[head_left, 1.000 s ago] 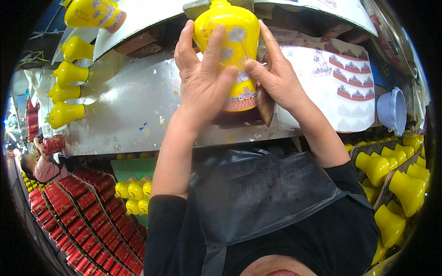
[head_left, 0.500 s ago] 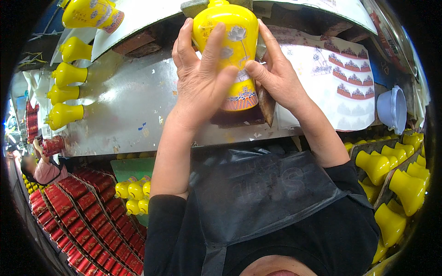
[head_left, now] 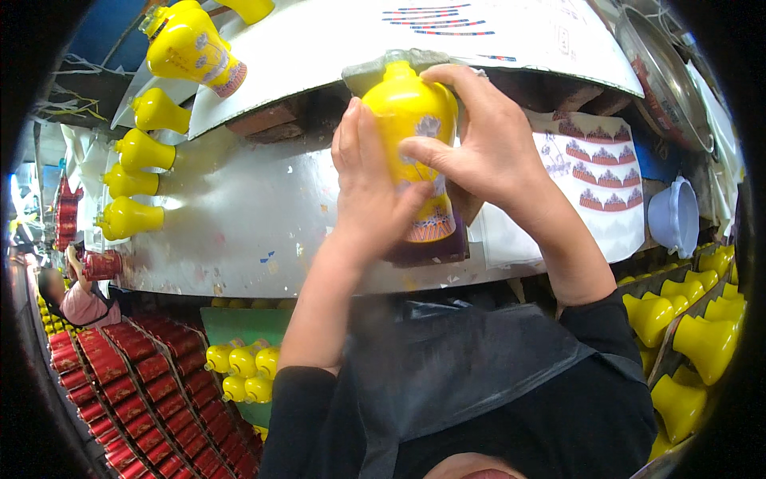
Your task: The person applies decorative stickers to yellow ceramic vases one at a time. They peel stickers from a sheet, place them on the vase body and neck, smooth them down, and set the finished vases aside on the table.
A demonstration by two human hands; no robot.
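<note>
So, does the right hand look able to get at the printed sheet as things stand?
Probably yes: the right hand is on the vase, but the printed sheet lies close by, its right side uncovered; the right forearm hides only part.

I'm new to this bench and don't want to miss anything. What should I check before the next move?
1. Left grip on the left side of the yellow vase: ok.
2. Right grip on its right side: ok.
3. Flower pattern fully visible: not ok, partly covered.
4. Printed sheet on the table: ok, right of the vase.
5. Basin contents: cannot tell.
</note>
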